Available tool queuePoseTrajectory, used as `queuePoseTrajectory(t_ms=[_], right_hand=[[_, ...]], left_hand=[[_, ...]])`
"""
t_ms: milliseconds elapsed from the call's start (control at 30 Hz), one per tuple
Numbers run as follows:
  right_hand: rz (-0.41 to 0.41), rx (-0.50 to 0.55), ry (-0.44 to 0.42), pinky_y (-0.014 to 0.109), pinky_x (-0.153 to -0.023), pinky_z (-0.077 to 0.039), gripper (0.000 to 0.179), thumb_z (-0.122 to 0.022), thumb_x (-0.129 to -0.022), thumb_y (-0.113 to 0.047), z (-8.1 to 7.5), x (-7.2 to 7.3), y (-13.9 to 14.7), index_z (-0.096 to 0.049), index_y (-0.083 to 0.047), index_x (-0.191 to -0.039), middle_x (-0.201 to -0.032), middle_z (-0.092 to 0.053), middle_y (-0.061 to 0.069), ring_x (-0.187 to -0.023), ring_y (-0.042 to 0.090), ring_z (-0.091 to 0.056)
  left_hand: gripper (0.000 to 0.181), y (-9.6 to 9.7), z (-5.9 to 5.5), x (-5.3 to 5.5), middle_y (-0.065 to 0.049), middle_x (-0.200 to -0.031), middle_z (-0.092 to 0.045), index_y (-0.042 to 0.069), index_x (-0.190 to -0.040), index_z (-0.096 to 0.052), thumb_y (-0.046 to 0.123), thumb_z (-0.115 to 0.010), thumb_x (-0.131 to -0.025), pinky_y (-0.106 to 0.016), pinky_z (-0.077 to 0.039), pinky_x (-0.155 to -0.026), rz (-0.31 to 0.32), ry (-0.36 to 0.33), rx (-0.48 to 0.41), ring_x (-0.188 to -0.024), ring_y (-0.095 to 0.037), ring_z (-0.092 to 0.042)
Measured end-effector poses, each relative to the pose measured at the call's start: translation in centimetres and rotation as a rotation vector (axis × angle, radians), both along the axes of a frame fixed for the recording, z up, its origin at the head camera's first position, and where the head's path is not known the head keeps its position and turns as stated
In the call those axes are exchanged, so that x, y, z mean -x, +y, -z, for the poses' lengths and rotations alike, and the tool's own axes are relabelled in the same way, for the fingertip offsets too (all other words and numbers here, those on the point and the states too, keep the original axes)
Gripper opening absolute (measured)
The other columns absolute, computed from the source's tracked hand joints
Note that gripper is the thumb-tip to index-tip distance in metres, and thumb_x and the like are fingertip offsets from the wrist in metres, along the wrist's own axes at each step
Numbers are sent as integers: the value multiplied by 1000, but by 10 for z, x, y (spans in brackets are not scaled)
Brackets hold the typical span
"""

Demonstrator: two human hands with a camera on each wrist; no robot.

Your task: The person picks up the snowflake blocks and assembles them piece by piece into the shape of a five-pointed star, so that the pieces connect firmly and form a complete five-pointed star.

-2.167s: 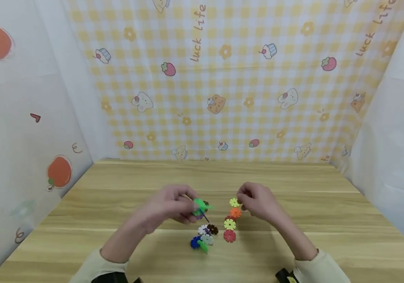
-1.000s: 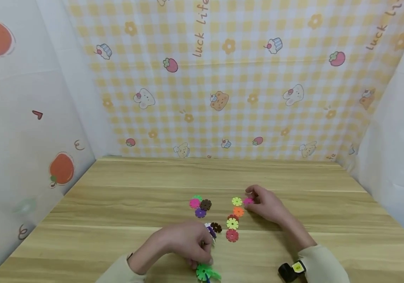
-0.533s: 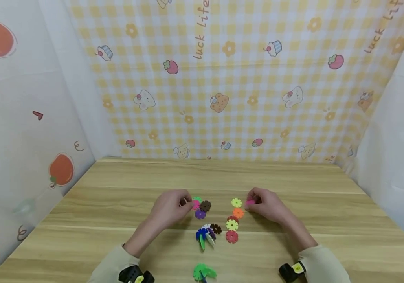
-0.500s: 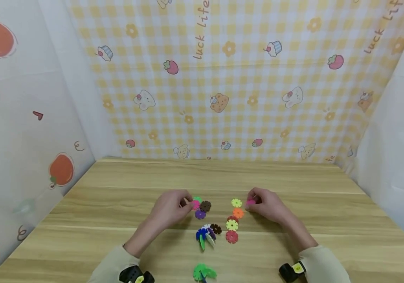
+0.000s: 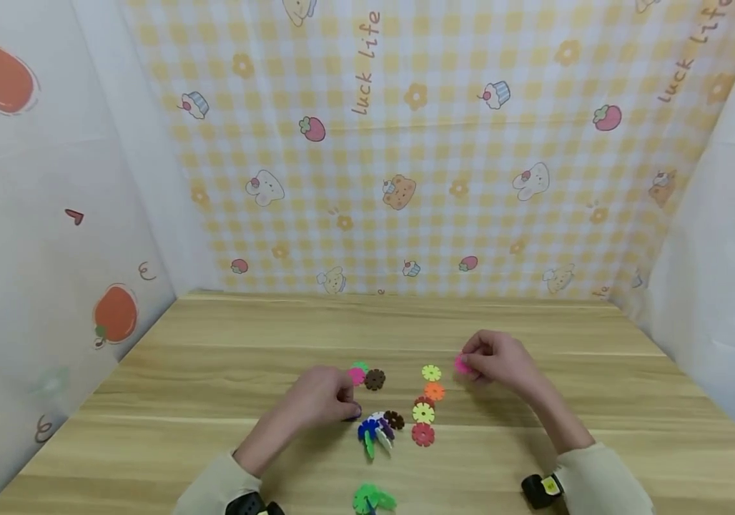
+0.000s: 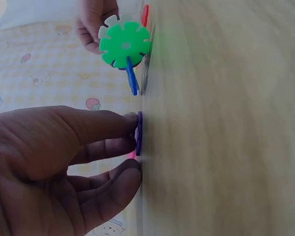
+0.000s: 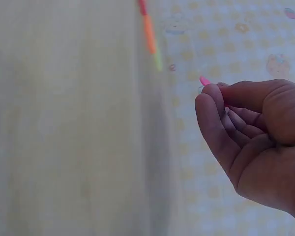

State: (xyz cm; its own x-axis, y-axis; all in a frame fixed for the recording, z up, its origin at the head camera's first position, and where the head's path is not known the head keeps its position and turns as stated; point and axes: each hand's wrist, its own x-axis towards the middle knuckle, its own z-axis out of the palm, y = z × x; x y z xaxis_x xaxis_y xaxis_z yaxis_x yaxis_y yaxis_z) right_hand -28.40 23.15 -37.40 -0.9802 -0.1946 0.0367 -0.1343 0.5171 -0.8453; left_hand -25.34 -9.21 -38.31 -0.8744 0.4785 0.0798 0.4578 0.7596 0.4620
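Observation:
My left hand is low over the table, thumb and fingers pinching a purple notched building disc that stands out edge-on in the left wrist view. Raised slightly at the right, my right hand holds a pink notched disc between thumb and fingertips. Just beyond the left hand lie another pink disc, a brown disc and a partly covered green one. Nearer me is a joined cluster with a blue disc, and its green and white discs stick out at angles.
Between the hands, a column of discs runs from a yellow disc past an orange disc to a red disc. A joined green piece sits near the front edge. A patterned cloth hangs behind the table.
My left hand set down the joined green piece near the front, went to the loose discs and drew the purple one toward me. The right hand has lifted the pink disc and shifted slightly right.

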Motion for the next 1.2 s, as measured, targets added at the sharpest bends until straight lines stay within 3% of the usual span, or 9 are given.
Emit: queuePoseTrajectory(t_ms=[167,267,367,567,733,1000,1200], right_hand=[[-26,127,-16,38,-67,-59,19,-64,-93,-11,-18,-7,-7,-59,5,-103,-84,-65,16,-76,28,-68],[-47,154,-7,40,-68,-59,19,-65,-93,-13,-25,-12,-16,-59,3,-102,-85,-65,18,-79,33,-67],[-52,146,27,42,-67,-59,17,-64,-93,-11,-28,-16,-24,-59,3,-101,-85,-65,18,-80,37,-67],[-18,85,84,37,-64,-59,10,-64,-92,-6,-27,-18,-35,-60,0,-98,-83,-65,13,-73,28,-68],[-37,83,73,36,-61,-59,10,-64,-91,-6,-28,-22,-40,-60,-1,-98,-81,-66,16,-72,34,-67],[-107,91,97,40,-65,-59,13,-67,-91,-10,-30,-29,-50,-62,-3,-100,-81,-67,11,-74,32,-67],[-136,243,-15,46,-73,-58,22,-66,-92,-13,-32,-31,-56,-60,1,-107,-87,-66,16,-78,28,-67]], left_hand=[[19,1,-3,-3,9,-64,-56,18,-70,-59,14,-76,-77,-23,-41,-53,-13,24,12,-57,-8,-48],[11,2,-3,-4,6,-70,-59,12,-84,-62,13,-73,-80,-22,-43,-52,-29,10,-5,-59,-8,-50],[19,2,-4,-6,4,-72,-60,8,-92,-63,17,-74,-80,-22,-44,-51,-33,-17,-2,-60,-9,-50],[16,0,-9,-11,5,-73,-56,11,-83,-62,14,-76,-75,-23,-43,-56,7,2,95,-65,-10,-48],[14,1,-9,-13,4,-72,-53,12,-83,-60,10,-71,-75,-23,-41,-54,1,19,126,-63,-11,-46],[12,0,-7,-9,4,-69,-55,10,-81,-66,0,-62,-78,-23,-40,-48,-25,-58,16,-56,-11,-46],[7,1,-19,-5,3,-77,-62,9,-92,-70,9,-65,-88,-24,-47,-56,-20,-54,-211,-65,-11,-54]])
